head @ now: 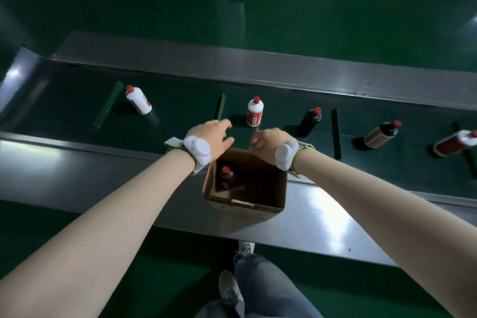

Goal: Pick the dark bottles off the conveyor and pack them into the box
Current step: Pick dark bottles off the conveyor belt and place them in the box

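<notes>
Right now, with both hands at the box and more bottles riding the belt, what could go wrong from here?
1. The white bottle stands closest to the right hand, nearer than the dark bottle; a hasty reach could take the wrong one.
2. The box sits on the conveyor's metal ledge with neither hand clearly gripping it; a knock might shift it.
3. One bottle in the box stands near the left wall; dropping the next carelessly could strike it.
</notes>
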